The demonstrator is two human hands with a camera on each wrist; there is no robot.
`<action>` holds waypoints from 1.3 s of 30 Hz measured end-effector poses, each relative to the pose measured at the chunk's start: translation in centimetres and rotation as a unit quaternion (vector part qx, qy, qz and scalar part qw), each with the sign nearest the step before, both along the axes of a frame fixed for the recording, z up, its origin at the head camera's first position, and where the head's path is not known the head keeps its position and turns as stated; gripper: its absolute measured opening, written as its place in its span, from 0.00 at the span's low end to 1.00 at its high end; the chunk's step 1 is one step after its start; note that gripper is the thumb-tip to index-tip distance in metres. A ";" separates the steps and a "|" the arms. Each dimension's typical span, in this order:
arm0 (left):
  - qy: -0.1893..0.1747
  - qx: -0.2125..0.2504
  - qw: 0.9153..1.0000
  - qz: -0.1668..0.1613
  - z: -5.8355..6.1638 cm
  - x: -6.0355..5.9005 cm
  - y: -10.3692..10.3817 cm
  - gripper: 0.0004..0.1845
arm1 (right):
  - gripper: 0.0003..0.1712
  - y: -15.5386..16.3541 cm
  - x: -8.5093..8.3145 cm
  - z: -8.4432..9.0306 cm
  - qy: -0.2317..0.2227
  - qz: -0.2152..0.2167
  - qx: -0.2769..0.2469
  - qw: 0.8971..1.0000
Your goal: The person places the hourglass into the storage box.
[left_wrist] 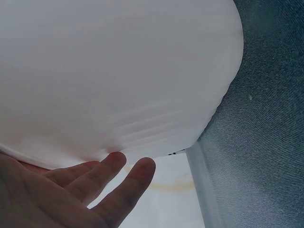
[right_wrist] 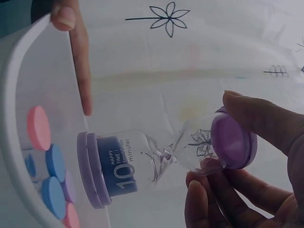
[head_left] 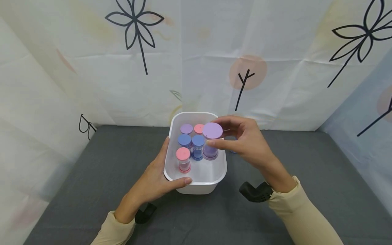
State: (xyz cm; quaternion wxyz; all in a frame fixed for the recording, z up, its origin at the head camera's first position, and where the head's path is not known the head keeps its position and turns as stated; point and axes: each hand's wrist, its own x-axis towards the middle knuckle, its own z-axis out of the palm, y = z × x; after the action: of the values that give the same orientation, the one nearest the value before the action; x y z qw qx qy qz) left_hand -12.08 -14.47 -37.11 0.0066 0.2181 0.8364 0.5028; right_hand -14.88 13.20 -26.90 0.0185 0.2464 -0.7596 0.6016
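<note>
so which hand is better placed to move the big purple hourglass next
Probably the right hand: it grips the hourglass around its top cap, while the left hand holds the white tub.

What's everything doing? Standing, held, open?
Left hand: gripping white tub
Right hand: holding big purple timer
White tub: open-topped, held
Big purple timer: upright, held
Front pink timer: standing in tub
Right blue timer: standing in tub
Left blue timer: in tub, partly hidden
Back pink timer: same
Small purple timer: same
</note>
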 end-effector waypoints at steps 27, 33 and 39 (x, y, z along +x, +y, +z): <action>-0.016 0.006 1.000 0.009 0.0 0.2 -0.1 0.68 | 0.21 -2.4 -2.8 -3.3 -0.025 0.082 0.177 0.980; -0.015 0.013 1.000 0.005 0.0 0.2 -0.1 0.68 | 0.19 -2.9 -3.0 -3.7 0.003 0.064 0.243 0.968; -0.017 0.005 1.000 0.013 0.0 0.3 -0.1 0.69 | 0.18 -3.2 -3.1 -3.9 0.031 0.053 0.276 0.959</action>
State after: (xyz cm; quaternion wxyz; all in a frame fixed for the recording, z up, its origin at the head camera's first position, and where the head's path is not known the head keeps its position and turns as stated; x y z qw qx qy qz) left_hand -11.79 -14.57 -37.08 0.0130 0.1990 0.8365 0.5103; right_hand -17.94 10.00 -30.75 -0.0588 0.3001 -0.8811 0.3608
